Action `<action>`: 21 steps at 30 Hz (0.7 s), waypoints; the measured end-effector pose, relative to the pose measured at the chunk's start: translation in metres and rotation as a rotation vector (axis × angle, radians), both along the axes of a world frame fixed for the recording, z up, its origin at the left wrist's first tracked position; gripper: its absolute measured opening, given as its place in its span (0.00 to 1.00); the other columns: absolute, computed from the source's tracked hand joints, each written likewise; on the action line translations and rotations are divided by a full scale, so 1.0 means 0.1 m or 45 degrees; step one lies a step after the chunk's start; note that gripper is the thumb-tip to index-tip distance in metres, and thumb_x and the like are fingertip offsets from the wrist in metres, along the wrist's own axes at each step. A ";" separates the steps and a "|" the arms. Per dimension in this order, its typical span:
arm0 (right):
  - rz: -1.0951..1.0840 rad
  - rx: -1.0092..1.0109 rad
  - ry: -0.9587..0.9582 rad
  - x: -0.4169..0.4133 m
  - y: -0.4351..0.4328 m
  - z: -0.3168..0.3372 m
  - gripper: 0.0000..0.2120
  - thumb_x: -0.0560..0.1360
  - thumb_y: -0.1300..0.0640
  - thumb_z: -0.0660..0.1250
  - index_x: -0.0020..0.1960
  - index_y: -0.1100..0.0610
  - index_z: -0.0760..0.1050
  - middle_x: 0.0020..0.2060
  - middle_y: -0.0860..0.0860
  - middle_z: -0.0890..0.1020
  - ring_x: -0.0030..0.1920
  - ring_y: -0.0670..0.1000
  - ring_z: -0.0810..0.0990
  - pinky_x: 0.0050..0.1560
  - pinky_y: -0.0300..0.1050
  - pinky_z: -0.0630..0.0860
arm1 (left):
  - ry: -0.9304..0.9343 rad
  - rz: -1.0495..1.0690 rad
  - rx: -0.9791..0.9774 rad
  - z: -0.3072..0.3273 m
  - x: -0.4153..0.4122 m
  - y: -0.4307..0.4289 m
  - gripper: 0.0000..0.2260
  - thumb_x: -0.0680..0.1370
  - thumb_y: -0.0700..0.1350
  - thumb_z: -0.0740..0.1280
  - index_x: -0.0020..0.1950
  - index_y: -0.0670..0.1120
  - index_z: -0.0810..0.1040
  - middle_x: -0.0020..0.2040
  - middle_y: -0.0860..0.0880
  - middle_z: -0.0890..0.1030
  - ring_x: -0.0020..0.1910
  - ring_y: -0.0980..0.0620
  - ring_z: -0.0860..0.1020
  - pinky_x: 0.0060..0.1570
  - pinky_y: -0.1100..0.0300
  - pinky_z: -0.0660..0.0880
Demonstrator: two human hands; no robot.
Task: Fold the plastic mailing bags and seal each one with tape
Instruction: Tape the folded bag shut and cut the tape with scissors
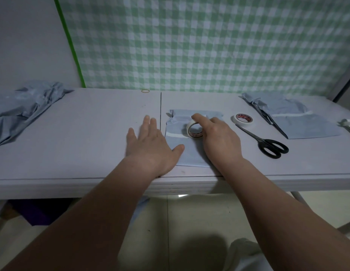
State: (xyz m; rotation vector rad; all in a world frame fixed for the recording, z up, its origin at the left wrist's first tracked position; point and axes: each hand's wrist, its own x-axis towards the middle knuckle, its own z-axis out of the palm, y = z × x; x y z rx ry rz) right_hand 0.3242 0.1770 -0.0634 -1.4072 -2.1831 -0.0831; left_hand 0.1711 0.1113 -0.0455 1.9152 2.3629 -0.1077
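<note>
- Gripping the tape roll (193, 130) in the right hand (219, 137), fingers curled round its rim, index finger over the top. Standing it on edge on the folded mailing bag (191, 153), which lies directly under and between both hands.
- Spreading the left hand (150, 141) flat with straight fingers, holding nothing. Thumb touching the bag's left side, other fingers reaching past it over bare table (82, 133).
- Seems mid-seal, with a white tape strip (176, 135) running from the roll toward the left thumb.
- Could lose the fold: with only a thumb on the bag, pulling more tape may drag the thin plastic or spring the flap open. Worth shifting the left palm rightward onto the fold first.
- Could lay the strip crooked or over wrinkles, given the rumpled plastic just ahead of the right fingertips.
- Might knock the second tape roll (243, 120) or the scissors (268, 142), both just right of the right hand, when reaching out to cut.
- Little free room further right: beyond the scissors, a stack of what look like taped bags (299, 122).
- Plenty of open surface left of the left hand, as far as the crumpled pile of unfolded bags (23, 110), well apart.
- Near edge of the table just behind both wrists; tugging the tape backward may slide the bag off toward the body.
- Rubber band (145, 91) well ahead of the left fingertips, out of the way.
</note>
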 end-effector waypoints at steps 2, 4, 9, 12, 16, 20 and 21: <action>0.004 -0.004 -0.007 0.00 0.01 -0.01 0.23 0.77 0.63 0.55 0.68 0.44 0.67 0.44 0.52 0.73 0.48 0.56 0.73 0.39 0.45 0.62 | -0.032 0.030 0.013 0.04 -0.07 -0.01 0.38 0.78 0.66 0.46 0.78 0.42 0.43 0.78 0.47 0.36 0.75 0.49 0.31 0.73 0.41 0.39; 0.008 -0.007 -0.010 0.00 0.02 -0.01 0.24 0.77 0.63 0.55 0.69 0.44 0.67 0.45 0.53 0.74 0.49 0.57 0.73 0.39 0.45 0.62 | -0.057 0.021 0.033 0.07 -0.09 0.00 0.36 0.79 0.64 0.47 0.78 0.43 0.41 0.78 0.47 0.35 0.75 0.49 0.32 0.73 0.41 0.38; 0.030 -0.005 0.005 0.00 0.02 -0.01 0.24 0.77 0.62 0.56 0.70 0.44 0.67 0.47 0.54 0.75 0.50 0.56 0.74 0.40 0.44 0.62 | -0.093 -0.219 0.049 0.07 0.20 0.08 0.33 0.81 0.61 0.48 0.78 0.44 0.39 0.78 0.48 0.37 0.76 0.50 0.36 0.73 0.42 0.38; 0.046 -0.009 -0.007 0.01 0.03 -0.02 0.25 0.78 0.61 0.56 0.71 0.43 0.65 0.50 0.53 0.76 0.53 0.55 0.74 0.42 0.43 0.62 | -0.130 -0.266 0.005 -0.04 0.30 0.13 0.32 0.81 0.60 0.45 0.78 0.44 0.40 0.79 0.47 0.40 0.77 0.51 0.38 0.73 0.42 0.38; 0.073 -0.007 0.025 0.02 0.05 -0.04 0.27 0.78 0.61 0.55 0.73 0.41 0.61 0.50 0.52 0.76 0.51 0.53 0.73 0.41 0.43 0.63 | -0.146 -0.262 0.015 -0.13 0.29 0.11 0.32 0.81 0.61 0.43 0.78 0.45 0.40 0.79 0.48 0.41 0.77 0.52 0.41 0.74 0.42 0.38; 0.178 -0.214 0.322 0.09 0.10 -0.03 0.32 0.75 0.63 0.61 0.75 0.44 0.58 0.42 0.49 0.78 0.42 0.49 0.75 0.38 0.37 0.68 | -0.122 -0.249 0.013 -0.12 0.30 0.10 0.32 0.80 0.63 0.43 0.78 0.46 0.40 0.79 0.48 0.41 0.77 0.52 0.40 0.74 0.42 0.39; 0.172 -0.288 0.429 0.13 0.11 -0.01 0.33 0.73 0.65 0.61 0.74 0.46 0.60 0.41 0.48 0.79 0.41 0.47 0.76 0.39 0.31 0.68 | -0.127 -0.250 0.013 -0.12 0.30 0.10 0.32 0.80 0.63 0.43 0.78 0.46 0.40 0.79 0.48 0.41 0.77 0.51 0.40 0.74 0.42 0.39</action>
